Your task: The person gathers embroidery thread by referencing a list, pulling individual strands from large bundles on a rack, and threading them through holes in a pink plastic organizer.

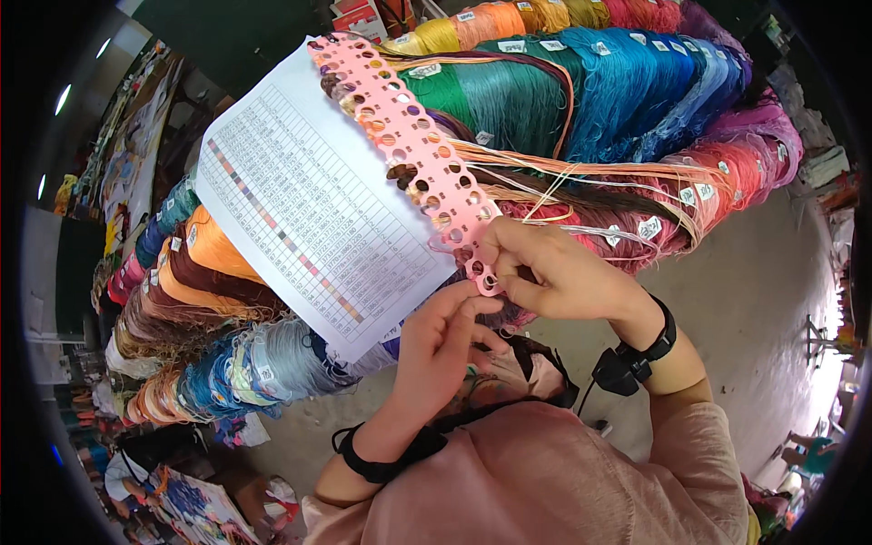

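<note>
Right fingers [522, 289] pinched at pink strip [416, 145], left fingers [457, 329] parted below edge, floor [777, 268] rightward

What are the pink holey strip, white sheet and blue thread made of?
The pink strip looks like stiff card or thin plastic: flat, matte, with clean-cut holes. The white sheet seems to be matte paper: thin, with a printed grid. The blue thread is fine, slightly shiny strands, perhaps cotton or synthetic.
</note>
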Available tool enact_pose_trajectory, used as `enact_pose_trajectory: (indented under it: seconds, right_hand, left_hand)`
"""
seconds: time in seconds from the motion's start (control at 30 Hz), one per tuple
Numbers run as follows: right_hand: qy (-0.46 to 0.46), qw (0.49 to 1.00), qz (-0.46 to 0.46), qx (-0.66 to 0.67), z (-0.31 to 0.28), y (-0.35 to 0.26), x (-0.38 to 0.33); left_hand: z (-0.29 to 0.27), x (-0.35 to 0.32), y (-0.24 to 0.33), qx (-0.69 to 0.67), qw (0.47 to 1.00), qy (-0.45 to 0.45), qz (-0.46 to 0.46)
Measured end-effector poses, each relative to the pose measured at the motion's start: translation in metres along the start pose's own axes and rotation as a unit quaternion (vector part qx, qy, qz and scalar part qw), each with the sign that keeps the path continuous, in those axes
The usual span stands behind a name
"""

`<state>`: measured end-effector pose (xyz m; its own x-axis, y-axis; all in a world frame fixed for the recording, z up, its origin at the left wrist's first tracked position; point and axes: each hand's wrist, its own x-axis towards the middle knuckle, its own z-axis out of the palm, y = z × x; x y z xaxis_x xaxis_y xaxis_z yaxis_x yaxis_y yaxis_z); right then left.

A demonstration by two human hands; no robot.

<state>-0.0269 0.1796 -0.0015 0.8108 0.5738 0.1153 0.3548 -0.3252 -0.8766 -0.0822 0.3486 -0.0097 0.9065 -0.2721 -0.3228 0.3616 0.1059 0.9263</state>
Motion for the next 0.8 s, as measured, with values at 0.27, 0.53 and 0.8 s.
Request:
enact_pose_trajectory:
  seconds: [0.27,0.53,0.8]
  right_hand:
    - [0.001,0.999,-0.04,-0.011,0.0,0.004,-0.001]
    - [-0.032,0.999,-0.028,0.001,-0.002,0.001,0.002]
    - [-0.008,0.998,-0.059,0.004,0.004,0.008,-0.003]
  left_hand:
    - [-0.003,0.019,0.002,-0.019,0.999,-0.017,-0.043]
    - [-0.006,0.017,0.006,0.014,0.997,-0.01,-0.07]
    - [-0.033,-0.009,0.004,-0.171,0.985,-0.033,-0.009]
